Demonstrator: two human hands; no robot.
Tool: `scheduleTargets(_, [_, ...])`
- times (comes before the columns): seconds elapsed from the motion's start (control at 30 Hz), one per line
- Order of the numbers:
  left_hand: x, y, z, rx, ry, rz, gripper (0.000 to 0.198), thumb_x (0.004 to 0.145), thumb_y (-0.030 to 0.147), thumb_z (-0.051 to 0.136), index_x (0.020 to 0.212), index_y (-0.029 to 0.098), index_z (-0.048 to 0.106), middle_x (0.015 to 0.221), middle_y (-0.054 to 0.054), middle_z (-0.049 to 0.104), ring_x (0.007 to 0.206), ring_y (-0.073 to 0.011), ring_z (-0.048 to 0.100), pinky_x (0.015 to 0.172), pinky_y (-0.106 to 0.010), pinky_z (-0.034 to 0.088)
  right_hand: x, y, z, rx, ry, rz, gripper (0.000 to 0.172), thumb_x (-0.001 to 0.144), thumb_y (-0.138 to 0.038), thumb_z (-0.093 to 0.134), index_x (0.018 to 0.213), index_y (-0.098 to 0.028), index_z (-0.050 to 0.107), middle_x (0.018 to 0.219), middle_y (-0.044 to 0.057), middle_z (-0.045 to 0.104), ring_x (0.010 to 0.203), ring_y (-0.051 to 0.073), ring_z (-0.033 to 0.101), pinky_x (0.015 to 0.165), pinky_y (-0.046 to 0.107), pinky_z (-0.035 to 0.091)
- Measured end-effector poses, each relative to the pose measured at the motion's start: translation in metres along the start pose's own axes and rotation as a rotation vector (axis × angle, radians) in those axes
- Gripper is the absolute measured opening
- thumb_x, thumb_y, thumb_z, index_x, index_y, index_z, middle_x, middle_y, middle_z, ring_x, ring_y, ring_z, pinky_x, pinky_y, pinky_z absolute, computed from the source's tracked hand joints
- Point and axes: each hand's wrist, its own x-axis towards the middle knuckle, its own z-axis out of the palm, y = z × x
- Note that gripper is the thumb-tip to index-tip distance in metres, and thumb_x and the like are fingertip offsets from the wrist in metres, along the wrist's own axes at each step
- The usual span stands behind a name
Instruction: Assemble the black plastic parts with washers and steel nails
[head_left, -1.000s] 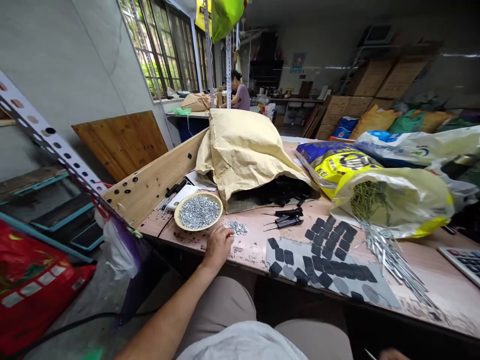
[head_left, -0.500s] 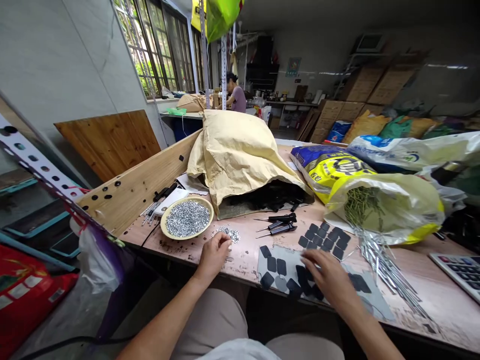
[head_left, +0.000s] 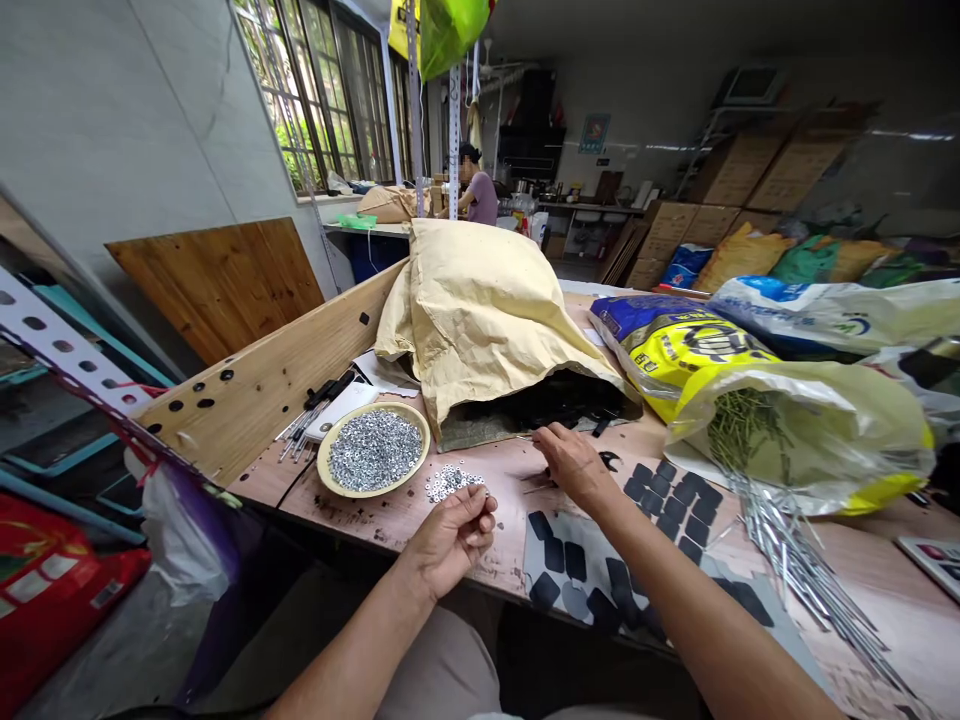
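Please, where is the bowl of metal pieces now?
In the head view, the bowl stands on the left part of the table, beside the paper sack and left of some loose pieces.

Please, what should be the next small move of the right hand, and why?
I would probably close the right hand on one black-handled tool: it is over these tools, partly hiding them, while the left hand, its thumb and finger pinched together, is beside the small metal rings. Contact there is hidden.

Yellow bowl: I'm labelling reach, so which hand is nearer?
Left: the left hand is just right of the yellow bowl; the right hand is farther right, near the sack.
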Motion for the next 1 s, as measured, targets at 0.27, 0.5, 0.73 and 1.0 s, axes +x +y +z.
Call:
scheduleTargets(0.27, [0.004, -0.018, 0.021, 0.046, -0.067, 0.004, 0.020, 0.072, 0.010, 0.078, 0.077, 0.012, 0.058, 0.074, -0.003, 0.061, 0.055, -0.0041, 0.050, 0.044, -0.011, 0.034, -0.078, -0.058, -0.042, 0.326, 0.024, -0.014, 0.016, 0.100, -0.028, 0.040, 0.100, -0.024, 0.055, 0.085, 0.001, 0.064, 0.074, 0.015, 0.063, 0.065, 0.024, 0.042])
scheduleTargets(0.5, [-0.002, -0.029, 0.033, 0.135, -0.045, 0.018, 0.027, 0.066, 0.014, 0.083, 0.079, 0.012, 0.059, 0.072, -0.003, 0.063, 0.055, -0.0038, 0.051, 0.045, -0.010, 0.033, -0.096, -0.056, -0.045, 0.296, 0.084, 0.008, 0.019, 0.101, -0.028, 0.038, 0.097, -0.023, 0.057, 0.082, 0.001, 0.064, 0.073, 0.015, 0.064, 0.063, 0.023, 0.040])
scheduleTargets(0.73, [-0.005, -0.035, 0.043, 0.336, -0.014, 0.081, 0.030, 0.064, 0.022, 0.086, 0.077, 0.013, 0.060, 0.068, -0.003, 0.064, 0.054, -0.0045, 0.051, 0.046, -0.012, 0.031, -0.109, -0.057, -0.052, 0.311, 0.081, 0.050, 0.024, 0.101, -0.028, 0.037, 0.091, -0.022, 0.058, 0.079, 0.002, 0.065, 0.067, 0.014, 0.061, 0.060, 0.023, 0.038])
scheduleTargets(1.0, [-0.009, -0.036, 0.046, 0.487, -0.064, 0.109, 0.029, 0.064, 0.028, 0.085, 0.075, 0.013, 0.063, 0.069, -0.003, 0.065, 0.054, -0.0052, 0.050, 0.046, -0.015, 0.028, -0.117, -0.053, -0.059, 0.757, -0.016, 0.157, 0.025, 0.099, -0.033, 0.041, 0.086, -0.022, 0.060, 0.066, -0.002, 0.061, 0.059, 0.013, 0.055, 0.057, 0.022, 0.040])
